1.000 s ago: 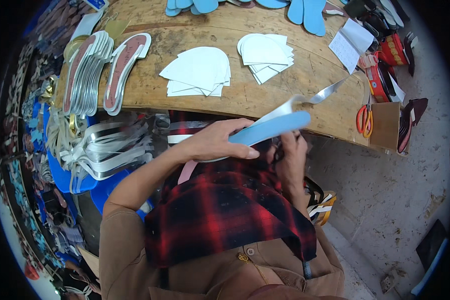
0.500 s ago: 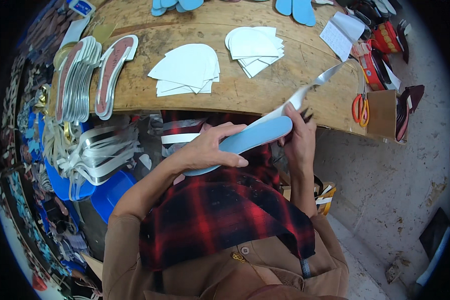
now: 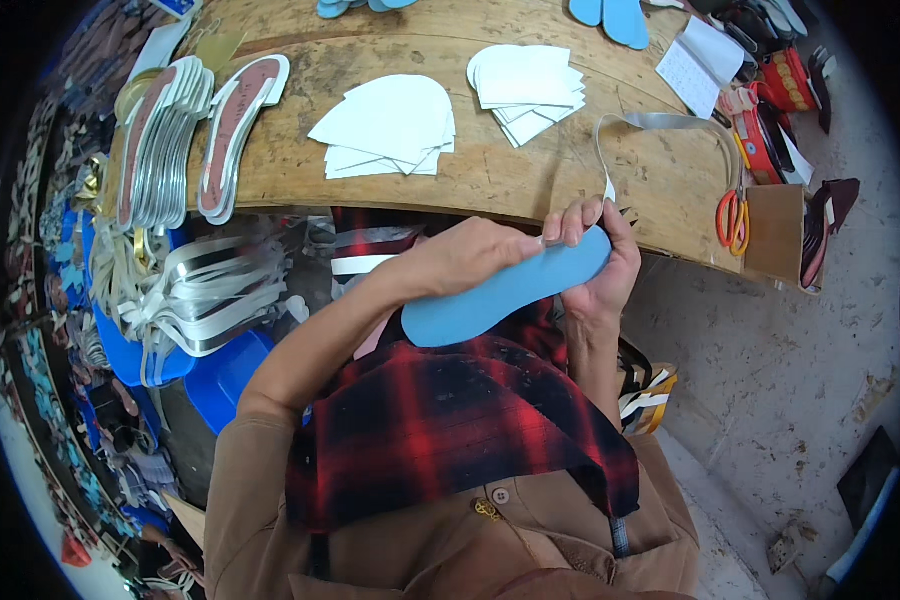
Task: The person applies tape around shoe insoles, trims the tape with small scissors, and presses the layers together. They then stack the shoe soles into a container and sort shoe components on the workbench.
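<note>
A light-blue, flat, sole-shaped piece [image 3: 510, 297] is held just off the near edge of the worn, brown wooden table [image 3: 660, 200], above the lap. The left hand [image 3: 467, 260] is clamped on its side facing the table; the right hand [image 3: 602, 265] is closed around its right end. A narrow, shiny silver strip [image 3: 660, 121] loops over the table's right part and runs down to the right fingers — whether it is fixed to the sole there is hidden.

The step in hand looks like working the strip along the sole's edge. The next move seems to call for a firm left hold — and right fingers keeping strip and edge aligned.
</note>
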Demonstrator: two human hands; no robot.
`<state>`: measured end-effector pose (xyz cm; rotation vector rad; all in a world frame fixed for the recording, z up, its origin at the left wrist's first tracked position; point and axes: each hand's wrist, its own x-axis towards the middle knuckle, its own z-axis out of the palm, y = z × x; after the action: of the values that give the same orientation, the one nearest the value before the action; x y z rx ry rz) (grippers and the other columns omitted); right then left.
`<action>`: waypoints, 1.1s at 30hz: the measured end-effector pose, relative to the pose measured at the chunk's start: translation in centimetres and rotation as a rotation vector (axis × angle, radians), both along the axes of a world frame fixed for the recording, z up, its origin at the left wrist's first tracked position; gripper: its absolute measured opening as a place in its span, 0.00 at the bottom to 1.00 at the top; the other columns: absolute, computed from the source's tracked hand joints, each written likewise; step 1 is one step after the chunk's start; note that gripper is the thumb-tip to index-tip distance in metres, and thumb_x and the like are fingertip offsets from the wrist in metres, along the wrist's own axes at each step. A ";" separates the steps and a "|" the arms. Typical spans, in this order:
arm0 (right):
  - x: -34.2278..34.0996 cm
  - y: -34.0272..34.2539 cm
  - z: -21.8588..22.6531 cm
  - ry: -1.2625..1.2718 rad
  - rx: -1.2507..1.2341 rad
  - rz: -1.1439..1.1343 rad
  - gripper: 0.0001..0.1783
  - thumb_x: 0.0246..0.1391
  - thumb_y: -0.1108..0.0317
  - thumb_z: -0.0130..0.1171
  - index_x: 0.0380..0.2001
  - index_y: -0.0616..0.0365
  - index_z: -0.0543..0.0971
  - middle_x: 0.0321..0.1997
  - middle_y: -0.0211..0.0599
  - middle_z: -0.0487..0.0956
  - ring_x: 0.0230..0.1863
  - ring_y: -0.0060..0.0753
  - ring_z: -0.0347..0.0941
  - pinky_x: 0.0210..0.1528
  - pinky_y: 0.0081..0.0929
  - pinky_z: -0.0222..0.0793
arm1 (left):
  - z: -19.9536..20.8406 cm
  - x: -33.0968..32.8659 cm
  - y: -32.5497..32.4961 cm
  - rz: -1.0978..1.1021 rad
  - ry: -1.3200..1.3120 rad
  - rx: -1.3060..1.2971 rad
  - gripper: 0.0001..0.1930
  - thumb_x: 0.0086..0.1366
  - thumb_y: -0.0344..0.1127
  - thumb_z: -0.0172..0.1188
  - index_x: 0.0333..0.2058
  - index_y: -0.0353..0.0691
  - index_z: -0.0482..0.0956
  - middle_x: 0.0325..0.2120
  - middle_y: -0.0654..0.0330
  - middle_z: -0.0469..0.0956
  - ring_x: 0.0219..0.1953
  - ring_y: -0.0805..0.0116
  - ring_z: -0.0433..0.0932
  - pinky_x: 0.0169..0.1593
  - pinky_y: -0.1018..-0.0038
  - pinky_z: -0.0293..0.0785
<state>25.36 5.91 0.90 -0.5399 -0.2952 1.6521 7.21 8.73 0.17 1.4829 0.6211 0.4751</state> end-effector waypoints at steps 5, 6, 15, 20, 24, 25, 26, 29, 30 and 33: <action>0.1 -0.4 0.0 0.019 0.012 0.004 0.18 0.63 0.59 0.40 0.26 0.59 0.71 0.21 0.43 0.71 0.31 0.46 0.68 0.41 0.38 0.65 | -1.5 -3.4 -2.1 -0.088 0.067 -0.238 0.23 0.69 0.51 0.48 0.34 0.32 0.75 0.22 0.64 0.71 0.25 0.76 0.67 0.30 0.74 0.67; -0.1 -0.5 0.2 -0.004 0.017 0.029 0.18 0.63 0.58 0.40 0.27 0.60 0.71 0.22 0.44 0.72 0.31 0.47 0.69 0.40 0.38 0.65 | -2.0 -4.3 -2.8 -0.080 0.076 -0.341 0.22 0.68 0.50 0.49 0.38 0.32 0.75 0.24 0.64 0.71 0.27 0.78 0.68 0.32 0.78 0.67; -4.5 1.8 5.2 -0.545 -0.017 -0.227 0.20 0.65 0.61 0.44 0.48 0.68 0.69 0.37 0.47 0.80 0.34 0.31 0.76 0.41 0.27 0.73 | 5.7 0.3 0.7 0.243 0.407 0.422 0.49 0.38 0.58 0.72 0.54 0.34 0.64 0.44 0.44 0.74 0.47 0.47 0.75 0.50 0.62 0.70; -0.7 2.6 5.1 -0.698 -0.004 -0.072 0.18 0.64 0.58 0.46 0.38 0.65 0.74 0.29 0.46 0.81 0.21 0.24 0.72 0.26 0.20 0.68 | 5.7 -0.8 -0.4 0.146 0.015 -0.157 0.41 0.42 0.46 0.74 0.53 0.34 0.68 0.44 0.52 0.75 0.47 0.64 0.73 0.52 0.71 0.68; 0.9 1.7 4.4 -0.725 0.006 -0.098 0.16 0.63 0.60 0.49 0.33 0.65 0.76 0.27 0.49 0.81 0.14 0.19 0.65 0.17 0.15 0.57 | 4.8 -1.4 -0.6 0.051 0.024 -0.104 0.39 0.43 0.45 0.73 0.54 0.34 0.70 0.43 0.52 0.76 0.44 0.65 0.75 0.51 0.72 0.69; 1.5 1.2 4.6 -0.717 -0.016 -0.131 0.16 0.63 0.61 0.49 0.34 0.65 0.76 0.27 0.49 0.81 0.14 0.19 0.65 0.17 0.16 0.58 | 4.9 -1.4 -0.4 0.041 0.082 0.088 0.39 0.43 0.45 0.73 0.53 0.34 0.71 0.43 0.51 0.76 0.43 0.64 0.76 0.50 0.72 0.70; 1.8 0.5 4.3 -0.677 0.004 -0.124 0.16 0.62 0.63 0.48 0.34 0.68 0.75 0.31 0.54 0.81 0.15 0.23 0.68 0.17 0.17 0.61 | 4.5 -1.9 -0.6 0.115 0.149 0.314 0.37 0.41 0.46 0.73 0.51 0.35 0.73 0.41 0.51 0.77 0.41 0.58 0.78 0.47 0.69 0.72; 1.8 -2.0 4.5 -0.586 -0.012 -0.182 0.15 0.62 0.65 0.47 0.35 0.70 0.75 0.34 0.58 0.80 0.17 0.28 0.72 0.17 0.20 0.67 | 4.4 -2.7 0.0 0.288 0.246 0.668 0.36 0.40 0.46 0.72 0.49 0.36 0.74 0.39 0.50 0.77 0.39 0.53 0.78 0.43 0.66 0.74; 2.1 -2.6 4.2 -0.556 0.024 -0.174 0.15 0.62 0.66 0.46 0.36 0.71 0.75 0.37 0.61 0.79 0.20 0.34 0.75 0.18 0.23 0.70 | 4.5 -2.8 0.5 0.332 0.272 0.756 0.35 0.40 0.45 0.72 0.49 0.37 0.75 0.36 0.53 0.78 0.37 0.56 0.79 0.40 0.66 0.75; 1.0 -4.0 4.0 -0.491 0.054 -0.249 0.14 0.61 0.66 0.48 0.37 0.70 0.74 0.38 0.59 0.79 0.25 0.37 0.77 0.18 0.24 0.71 | 4.2 -1.7 1.5 0.406 0.360 0.824 0.35 0.39 0.45 0.72 0.49 0.38 0.75 0.33 0.54 0.79 0.35 0.59 0.79 0.38 0.68 0.76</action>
<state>26.34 1.96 4.86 -0.9025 -0.6041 1.2521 5.49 10.21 4.36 2.2621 1.1027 0.8513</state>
